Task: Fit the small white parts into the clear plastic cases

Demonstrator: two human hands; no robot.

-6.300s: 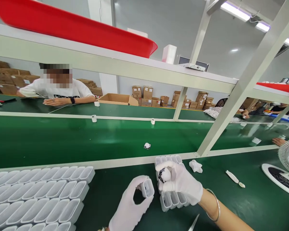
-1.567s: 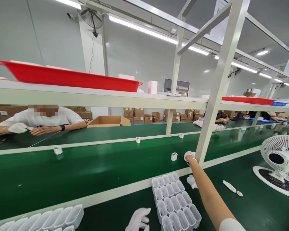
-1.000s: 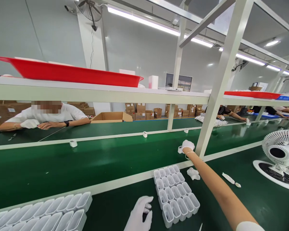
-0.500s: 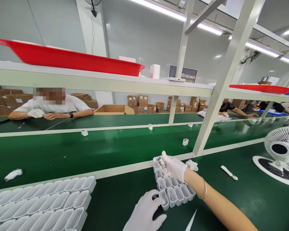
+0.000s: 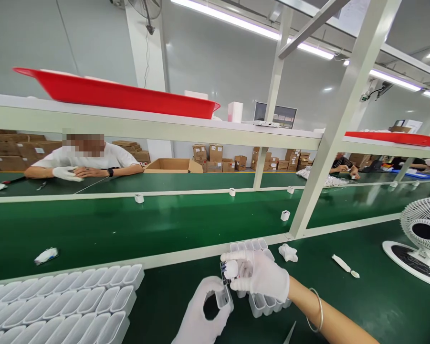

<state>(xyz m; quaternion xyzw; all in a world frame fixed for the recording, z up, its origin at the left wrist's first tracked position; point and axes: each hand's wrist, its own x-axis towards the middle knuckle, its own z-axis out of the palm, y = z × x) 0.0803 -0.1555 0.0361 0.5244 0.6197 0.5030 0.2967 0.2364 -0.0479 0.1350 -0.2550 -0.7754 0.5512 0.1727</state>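
My left hand (image 5: 204, 313), in a white glove, closes its thumb and fingers around a small white plastic case (image 5: 222, 297) with its open end up. Just above that case, my right hand (image 5: 263, 272), also gloved, pinches a small circuit board assembly (image 5: 226, 273) with a white part on it. The assembly is close to the case's opening; whether they touch cannot be made out. Behind and under my right hand stands a block of similar white cases (image 5: 259, 306), partly hidden by the hand.
Rows of white cases (image 5: 60, 306) fill the lower left. A green conveyor belt (image 5: 186, 220) carries small white pieces and a white packet (image 5: 46, 256). At right are a crumpled white piece (image 5: 288, 252), a white strip (image 5: 344, 265) and a fan (image 5: 424, 229). A co-worker (image 5: 88, 160) sits opposite.
My left hand has taken a case from the block and moved it left. My right hand has come nearer with the circuit board assembly, from over the block's far end. The view has shifted slightly.
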